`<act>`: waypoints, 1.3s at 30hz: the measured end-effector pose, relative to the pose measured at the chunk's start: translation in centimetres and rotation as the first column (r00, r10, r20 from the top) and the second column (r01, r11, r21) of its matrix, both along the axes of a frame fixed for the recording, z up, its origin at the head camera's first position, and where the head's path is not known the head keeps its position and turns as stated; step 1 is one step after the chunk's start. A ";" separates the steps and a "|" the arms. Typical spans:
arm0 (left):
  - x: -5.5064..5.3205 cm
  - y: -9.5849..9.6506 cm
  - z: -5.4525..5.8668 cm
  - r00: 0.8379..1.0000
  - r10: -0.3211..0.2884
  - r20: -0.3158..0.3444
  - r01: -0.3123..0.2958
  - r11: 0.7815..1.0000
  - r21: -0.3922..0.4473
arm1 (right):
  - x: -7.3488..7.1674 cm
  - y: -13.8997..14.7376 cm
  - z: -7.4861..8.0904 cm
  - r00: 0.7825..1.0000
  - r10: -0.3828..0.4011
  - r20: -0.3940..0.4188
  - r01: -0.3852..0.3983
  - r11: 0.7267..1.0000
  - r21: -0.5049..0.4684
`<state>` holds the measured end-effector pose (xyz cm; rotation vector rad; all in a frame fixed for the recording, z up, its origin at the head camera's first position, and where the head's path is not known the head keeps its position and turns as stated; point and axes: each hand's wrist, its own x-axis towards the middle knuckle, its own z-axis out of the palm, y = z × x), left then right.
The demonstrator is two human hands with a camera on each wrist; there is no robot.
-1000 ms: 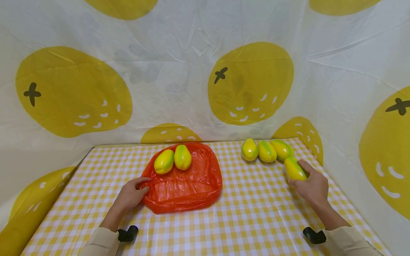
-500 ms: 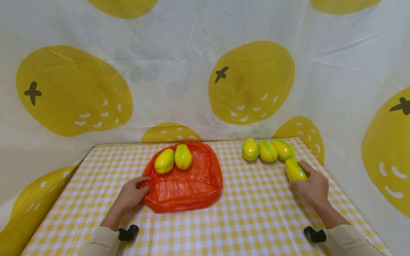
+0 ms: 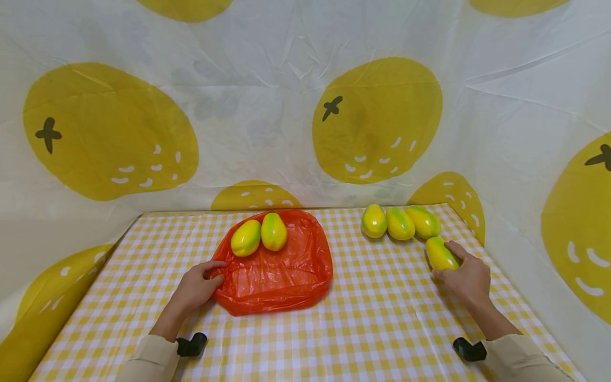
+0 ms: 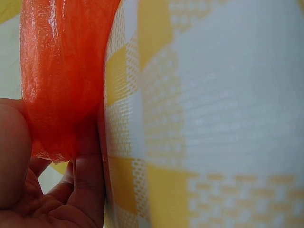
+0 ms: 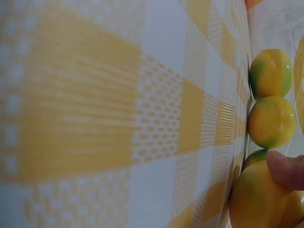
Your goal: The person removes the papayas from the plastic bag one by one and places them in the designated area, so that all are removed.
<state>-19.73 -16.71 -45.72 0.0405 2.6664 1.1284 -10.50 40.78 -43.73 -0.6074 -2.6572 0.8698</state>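
My left hand [image 3: 198, 285] pinches the left edge of a red plastic bag [image 3: 272, 284], which lies spread with its rim raised. In the left wrist view, thumb and fingers sit on either side of the bag's red film [image 4: 61, 80]. Inside the bag, at its back left, rest two glossy yellow-green papayas, a left one [image 3: 245, 239] and a right one [image 3: 274, 232]. At the right, my right hand [image 3: 468, 276] grips another papaya [image 3: 440, 253], thumb on its near side. The right wrist view shows the thumb against this papaya [image 5: 256, 197], close over the cloth.
Three more papayas stand in a row at the back right: a left one [image 3: 374, 221], a middle one [image 3: 400, 223] and a right one [image 3: 424, 222]. A yellow checked cloth [image 3: 372, 318] covers the table. Fruit-printed sheeting [image 3: 267, 122] rises behind and at both sides.
Both hands keep their holds on the bag and the papaya. The head view has shifted very slightly; nothing on the table has visibly moved.
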 end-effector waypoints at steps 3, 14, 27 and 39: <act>0.0 0.0 0.0 1.000 -0.003 -0.002 0.003 1.000 -0.002 | 0.1 -0.1 0.0 1.000 0.002 -0.006 -0.001 1.000 0.008; -0.2 -0.1 -0.3 1.000 -0.007 -0.021 0.007 1.000 0.000 | 0.1 0.1 0.3 0.999 -0.020 0.041 0.019 1.000 0.012; -0.1 -0.1 -0.3 1.000 -0.003 -0.017 0.003 1.000 0.007 | 0.4 0.3 -0.5 0.994 0.110 -0.013 -0.109 0.993 0.054; -0.1 0.0 -0.3 1.000 -0.005 -0.018 0.005 1.000 0.008 | 0.5 1.0 -1.0 0.980 0.178 -0.087 -0.164 0.975 0.149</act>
